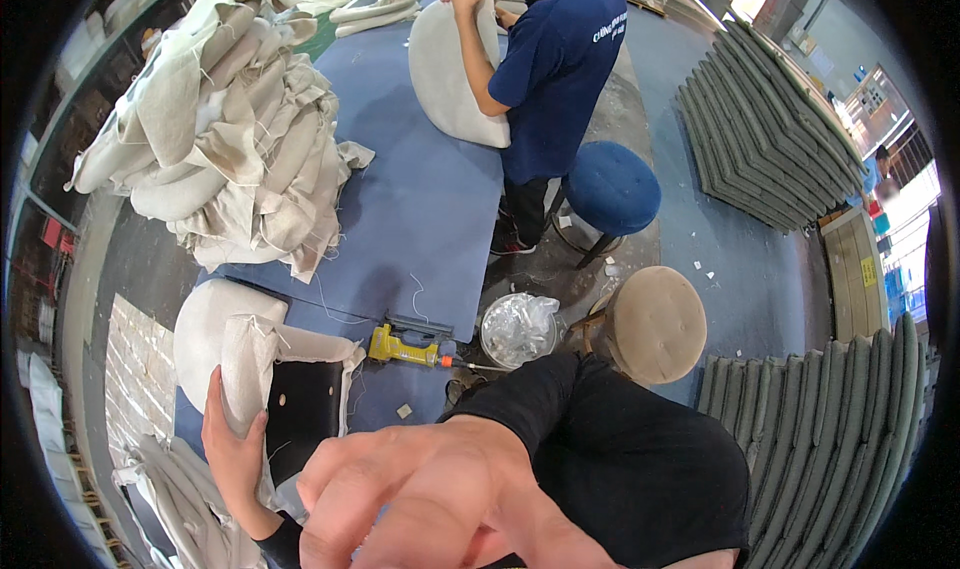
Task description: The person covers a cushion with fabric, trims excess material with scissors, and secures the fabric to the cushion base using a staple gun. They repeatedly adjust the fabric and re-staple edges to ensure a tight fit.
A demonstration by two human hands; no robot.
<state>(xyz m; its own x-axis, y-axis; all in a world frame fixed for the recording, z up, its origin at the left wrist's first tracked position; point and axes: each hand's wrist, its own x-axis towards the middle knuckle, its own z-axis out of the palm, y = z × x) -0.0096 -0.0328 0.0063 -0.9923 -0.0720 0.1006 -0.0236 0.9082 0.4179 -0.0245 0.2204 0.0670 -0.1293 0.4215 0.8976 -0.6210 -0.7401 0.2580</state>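
My left hand (232, 451) grips the rolled cream fabric edge of a seat cushion (262, 364) lying at the near end of the blue-topped table (420, 199); the cushion's black underside faces up with cream cover folded around it. My right hand (420, 499) is raised close to the camera, large and blurred, fingers spread and curled, holding nothing. A yellow staple gun (400, 347) lies on the table just right of the cushion.
A heap of cream fabric covers (225, 119) fills the table's left. A person in a dark blue shirt (560, 69) handles a cream cushion at the far end. A blue stool (612, 189), beige stool (655, 324), bucket (518, 329) and grey panel stacks (770, 129) stand right.
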